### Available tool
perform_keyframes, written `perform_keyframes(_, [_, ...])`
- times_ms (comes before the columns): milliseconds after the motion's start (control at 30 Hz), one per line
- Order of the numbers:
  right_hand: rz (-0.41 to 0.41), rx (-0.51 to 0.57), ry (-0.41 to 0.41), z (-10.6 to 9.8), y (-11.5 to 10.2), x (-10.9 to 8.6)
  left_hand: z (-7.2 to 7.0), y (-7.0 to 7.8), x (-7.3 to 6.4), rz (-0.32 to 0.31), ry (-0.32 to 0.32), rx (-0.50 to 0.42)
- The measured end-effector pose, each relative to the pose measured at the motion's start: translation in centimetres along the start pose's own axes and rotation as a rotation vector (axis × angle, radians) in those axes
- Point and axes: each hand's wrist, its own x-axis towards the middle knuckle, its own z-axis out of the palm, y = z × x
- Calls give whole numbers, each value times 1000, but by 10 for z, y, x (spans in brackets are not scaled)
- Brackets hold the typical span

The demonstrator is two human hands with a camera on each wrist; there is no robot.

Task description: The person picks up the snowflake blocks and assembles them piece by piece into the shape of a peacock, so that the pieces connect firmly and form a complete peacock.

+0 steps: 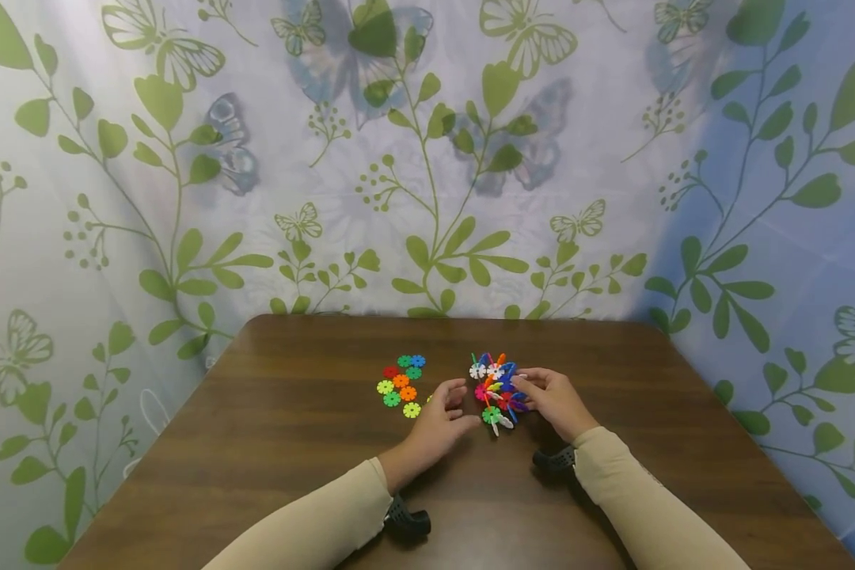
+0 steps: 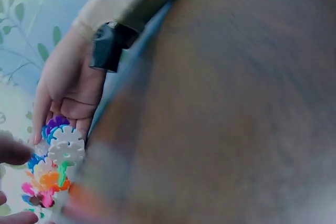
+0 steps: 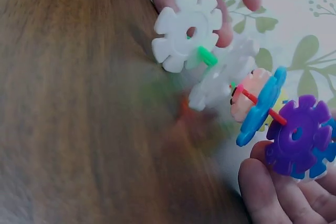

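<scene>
The notched-disc assembly [image 1: 506, 383] has white, blue, purple, orange, pink and green flower-shaped pieces set at varied angles. It is located over the wooden table [image 1: 292, 443], near the loose discs [image 1: 401, 381]. The right hand [image 1: 557, 400] grips its right side; the left hand [image 1: 435, 418], fingers released, is just beside it

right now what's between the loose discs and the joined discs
In the head view, the person's left hand is between the loose discs and the joined discs; farther back, bare table shows between them.
</scene>
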Motion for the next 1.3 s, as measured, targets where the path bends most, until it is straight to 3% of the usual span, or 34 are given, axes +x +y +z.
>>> perform_keyframes(167, [16,-58,6,-2,2,2,5,2,-1,59,-90,421])
perform_keyframes(333, [2,-182,-1,-7,3,2,12,2,4,97,-118,606])
perform_keyframes(667, [-15,-346,-81,-17,1,1,15,0,14,63,-136,661])
perform_keyframes(967, [-55,-481,-108,-24,3,2,16,2,14,92,-133,670])
perform_keyframes(1300, [-21,-478,-104,-26,3,1,17,2,13,86,-123,656])
